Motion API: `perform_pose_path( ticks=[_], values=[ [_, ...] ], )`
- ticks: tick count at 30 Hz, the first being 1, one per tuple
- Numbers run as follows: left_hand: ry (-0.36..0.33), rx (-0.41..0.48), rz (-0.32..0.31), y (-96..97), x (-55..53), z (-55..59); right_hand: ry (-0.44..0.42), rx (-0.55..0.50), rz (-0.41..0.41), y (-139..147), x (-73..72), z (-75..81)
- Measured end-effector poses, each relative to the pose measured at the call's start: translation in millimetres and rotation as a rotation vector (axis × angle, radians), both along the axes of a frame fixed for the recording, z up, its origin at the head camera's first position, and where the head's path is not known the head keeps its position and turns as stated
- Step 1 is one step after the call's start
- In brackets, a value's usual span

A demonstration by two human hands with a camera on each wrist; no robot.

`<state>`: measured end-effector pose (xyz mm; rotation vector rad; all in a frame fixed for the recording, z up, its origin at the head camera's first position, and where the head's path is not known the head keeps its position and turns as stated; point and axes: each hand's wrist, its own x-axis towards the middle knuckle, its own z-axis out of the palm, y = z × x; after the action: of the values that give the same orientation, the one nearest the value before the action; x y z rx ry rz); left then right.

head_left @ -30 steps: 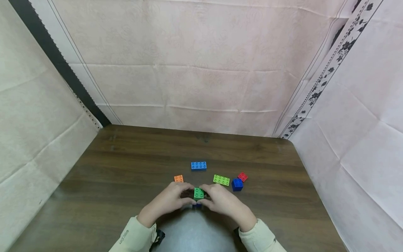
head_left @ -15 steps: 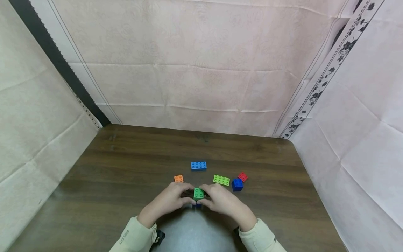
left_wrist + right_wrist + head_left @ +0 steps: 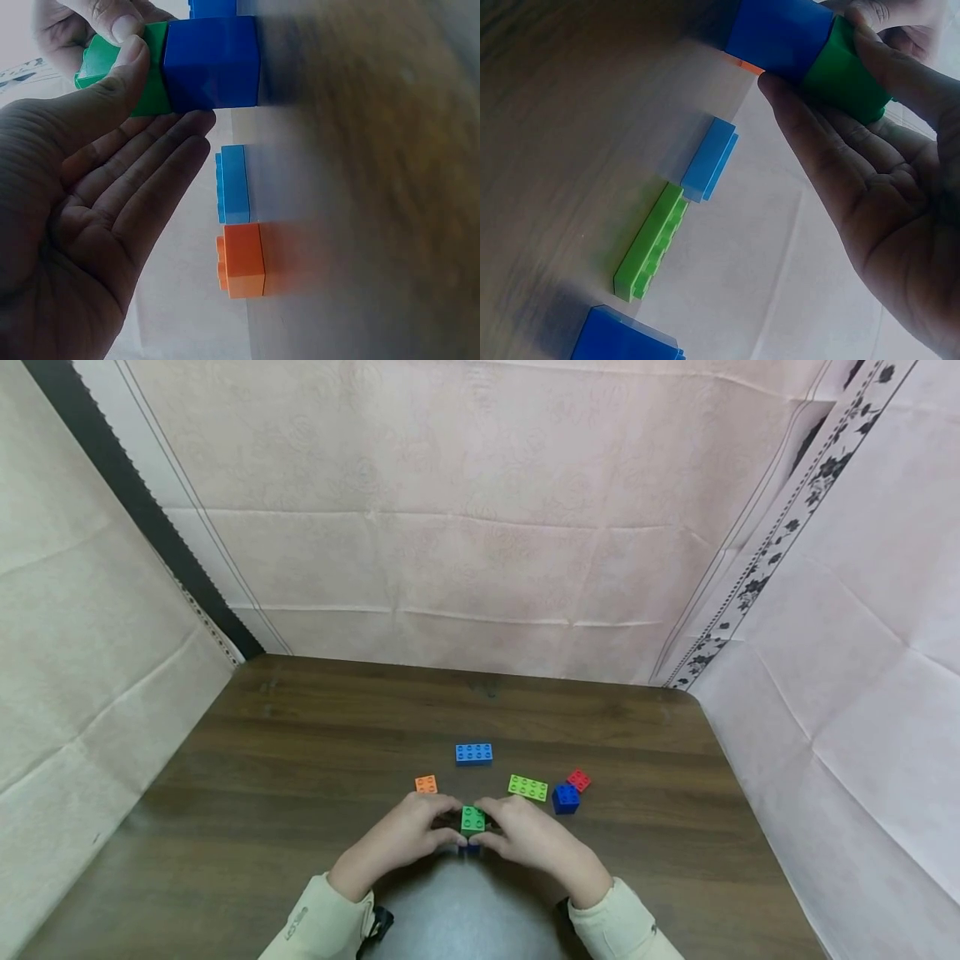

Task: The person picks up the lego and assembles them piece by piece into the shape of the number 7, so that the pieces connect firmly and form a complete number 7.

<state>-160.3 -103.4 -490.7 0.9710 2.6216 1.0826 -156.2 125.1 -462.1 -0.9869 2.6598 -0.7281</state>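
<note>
Two hands, one little stack: left hand (image 3: 411, 832) and right hand (image 3: 527, 837) have a narrow hold on a green plastic studded brick (image 3: 473, 821), thumbs across its near side. It sits atop a dark blue plastic brick (image 3: 212, 63), on the wood-look table (image 3: 300, 760). Looks like the press-together step; next probably calls for pushing straight down, evenly. Studs face up, and the stack's long axis runs vertical.

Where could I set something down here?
Bare tabletop: left of the orange brick and left hand; right of the red brick and neighbouring dark blue brick. Crowded: around the green brick, between that hand and the right hand.
</note>
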Motion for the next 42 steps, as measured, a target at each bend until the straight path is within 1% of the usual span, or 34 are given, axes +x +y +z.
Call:
perform_pose_path(
  ticks=[8, 23, 31, 42],
  values=[
    [0.006, -0.026, 0.007, -0.1, 0.3, 0.2, 0.000, -0.001, 0.002, -0.5, -0.7, -0.4],
    [-0.017, -0.018, 0.004, -1.0, -0.5, -3.6, 0.028, 0.033, 0.003, -2.1, 1.0, 3.2],
    [-0.024, -0.025, 0.002, -0.8, -1.0, -3.1, 0.030, 0.049, 0.000, -3.1, 0.8, 3.0],
    [-0.022, -0.008, -0.015, -1.2, -1.4, -3.6, 0.033, 0.056, -0.006, -4.3, 1.1, 2.5]
  ],
)
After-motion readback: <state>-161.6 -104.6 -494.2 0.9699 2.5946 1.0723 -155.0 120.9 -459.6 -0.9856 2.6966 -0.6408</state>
